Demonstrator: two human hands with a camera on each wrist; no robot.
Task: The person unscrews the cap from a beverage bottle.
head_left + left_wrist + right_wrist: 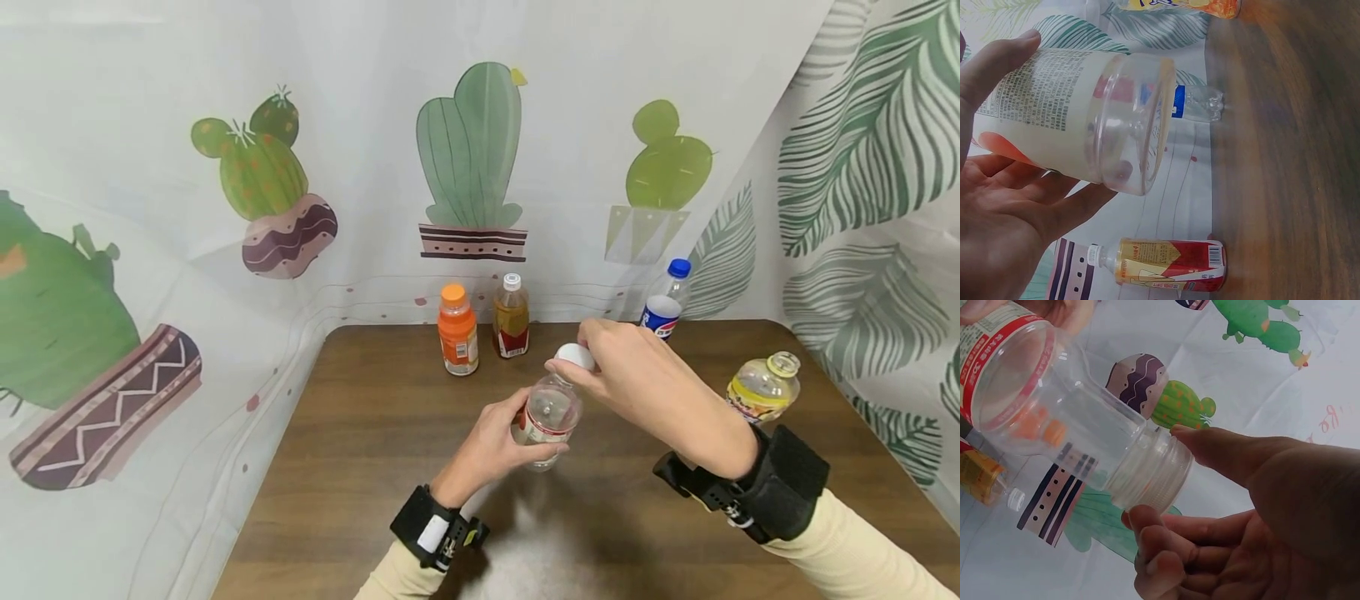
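- Above the desk (360, 467), in the head view, the left hand (491, 446) gripped a clear bottle (550, 414) round its labelled body, fingers curled about it and holding it off the wood.
- At the bottle's top, the right hand (637, 375) closed its fingers round the white cap (576, 357), thumb and forefinger pinching it.
- Along the desk's back edge stood an orange bottle (458, 331) and a tea bottle (511, 317) just beside each other, with a blue-capped bottle (666, 298) further right; a yellow bottle (763, 387) stood near the right edge, close behind the right forearm.
- Behind the desk hung a cactus-print curtain (225, 167).
- From the left wrist, the left hand (1004, 225) cradled the bottle (1079, 119), thumb over the label and fingers under it; the clear base faced the camera, apart from the desk (1285, 162).
- Beyond it showed the tea bottle (1169, 265) and the blue-capped bottle (1200, 103).
- From the right wrist, the right hand (1260, 512) held the ribbed cap (1150, 478) between thumb and curled fingers (1160, 540), the cap sitting on the bottle (1047, 406) neck.
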